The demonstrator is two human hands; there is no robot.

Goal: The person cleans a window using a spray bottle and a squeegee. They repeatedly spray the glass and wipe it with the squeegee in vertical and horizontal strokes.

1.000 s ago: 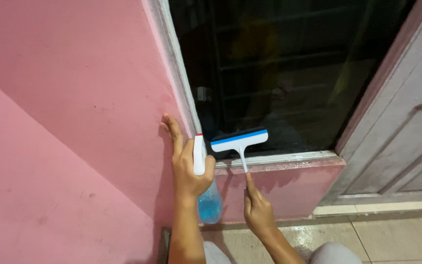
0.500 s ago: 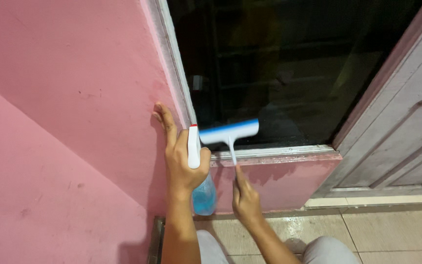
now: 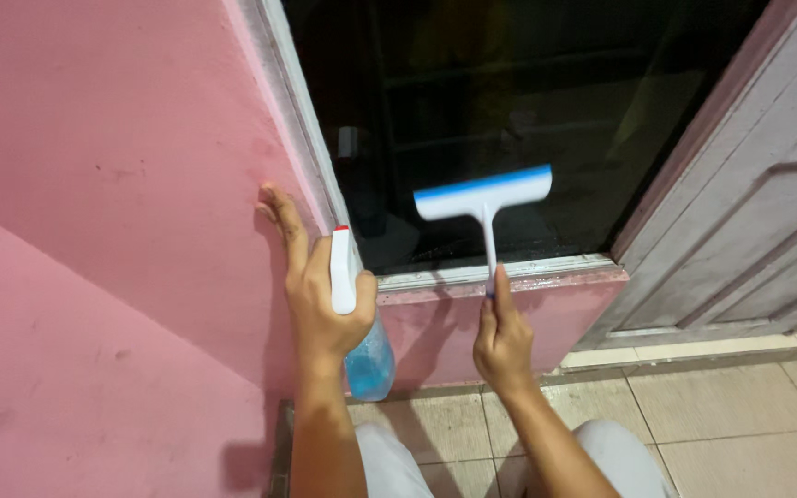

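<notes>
The right hand (image 3: 502, 343) had its fingers closed around the white squeegee (image 3: 484, 195) handle, its blade now higher and further right on the dark window glass (image 3: 509, 92) than half a second earlier — a fresh stroke seemed begun. The left hand (image 3: 315, 295) gripped the blue spray bottle (image 3: 366, 360), fingertips braced on the pink wall (image 3: 122, 184).

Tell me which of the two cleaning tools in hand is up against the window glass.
The squeegee in the right hand; the spray bottle in the left hand hangs below the sill.
</notes>
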